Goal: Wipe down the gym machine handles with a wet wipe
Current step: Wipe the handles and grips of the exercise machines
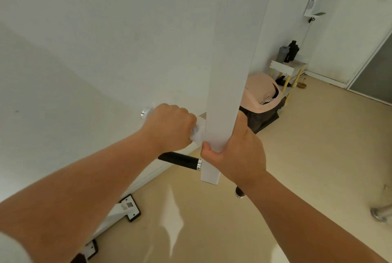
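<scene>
Starting at the lower left of the frame, the machine's white foot (118, 209) is sitting on the floor beside the wall. Just left of centre, the left hand (169, 126) is curling round an upper handle (146, 112), whose silver end cap is poking out past the knuckles toward the wall. The wet wipe (198, 133) is bunching out of the fist on the side nearest the post, so the hand appears to be gripping it against that handle. Just below, a black handle (180, 159) with a silver ring is sticking out bare, with no hand on it. In the centre, the white post (229, 71) is running up out of the frame. The right hand (237, 152) is wrapping round the post's lower part, thumb in front, holding no wipe and apparently steadying the machine. Under the right forearm, the tip of another black handle (239, 192) is peeking out. At the right, a pink bin (261, 90) and a small shelf (283, 67) are standing by the wall.

The job is looking partway through: one handle is getting wiped, and whether the two black ones are already clean cannot be told.
</scene>
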